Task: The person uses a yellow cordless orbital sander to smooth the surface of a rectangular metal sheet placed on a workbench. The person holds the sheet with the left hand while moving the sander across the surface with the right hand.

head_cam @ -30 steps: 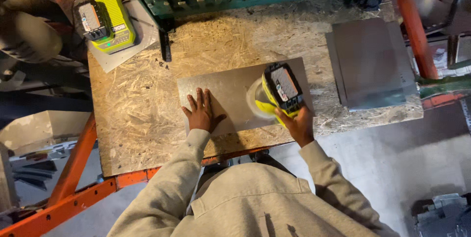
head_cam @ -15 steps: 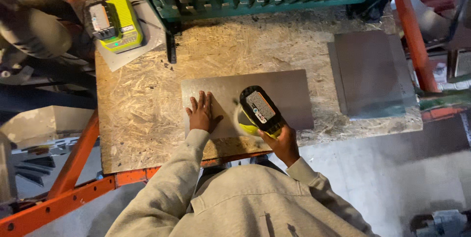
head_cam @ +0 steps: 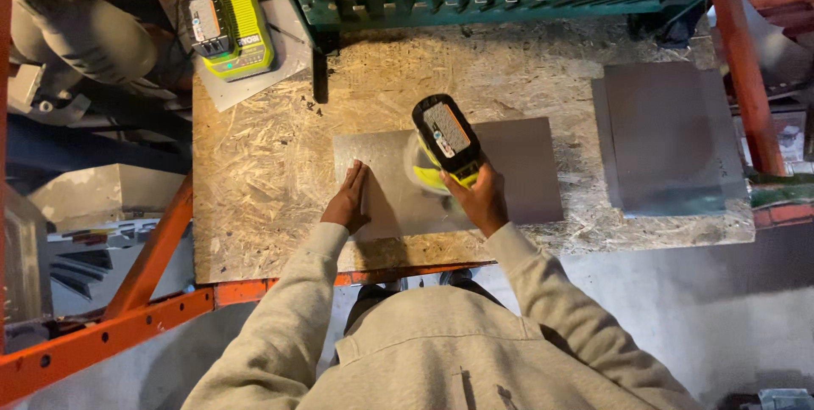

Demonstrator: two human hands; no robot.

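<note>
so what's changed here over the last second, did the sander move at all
Yes. The right hand has slid the yellow and black sander across the metal sheet: from near the sheet's right edge it moved left and toward the person, then back up to about the middle. No grip changed. The left hand stays flat on the sheet's left end, and the sheet, the battery charger and the stacked sheets have not moved.

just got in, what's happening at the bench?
A person is working a grey metal sheet lying on the chipboard bench. The right hand grips a yellow cordless sander set on the sheet; the left hand presses flat on the sheet's left end. More sheets lie stacked to the right, a battery charger at the back left.
</note>
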